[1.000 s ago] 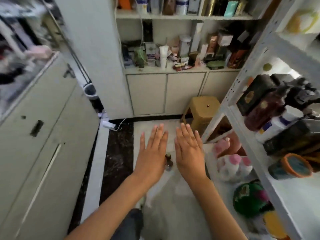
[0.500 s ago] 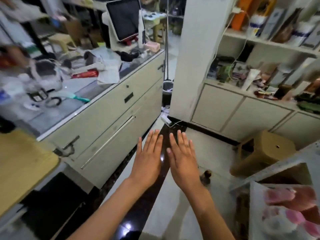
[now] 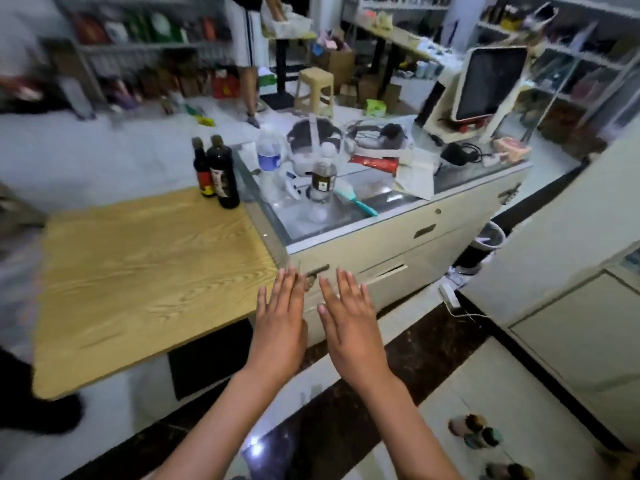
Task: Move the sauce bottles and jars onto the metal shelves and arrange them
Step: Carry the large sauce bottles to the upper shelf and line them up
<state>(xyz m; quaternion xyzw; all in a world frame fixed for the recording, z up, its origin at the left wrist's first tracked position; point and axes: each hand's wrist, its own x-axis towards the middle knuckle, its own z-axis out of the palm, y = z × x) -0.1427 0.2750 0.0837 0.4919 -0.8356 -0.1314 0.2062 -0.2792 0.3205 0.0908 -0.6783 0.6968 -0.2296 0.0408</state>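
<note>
Two dark sauce bottles stand side by side at the far right corner of the wooden table (image 3: 138, 278): a larger one (image 3: 222, 173) and a slimmer one with a red label (image 3: 202, 169) just left of it. My left hand (image 3: 282, 327) and my right hand (image 3: 349, 327) hover palm-down with straight fingers, holding nothing, in front of the counter's drawers and well short of the bottles. A clear bottle with a dark label (image 3: 323, 178) stands on the glass counter (image 3: 332, 216). The metal shelves by me are out of view.
The cream counter carries a water bottle (image 3: 268, 157), a teal brush (image 3: 356, 199), cables, papers and a tilted screen (image 3: 488, 81). A person (image 3: 247, 46) stands beyond near a tan stool (image 3: 315, 88). Small jars (image 3: 474, 433) lie on the floor at lower right. A white pillar (image 3: 568, 230) is on the right.
My view has swung left, from the metal shelf and wall cabinets to the counter and wooden table. Both hands stay flat, side by side and hold nothing.
</note>
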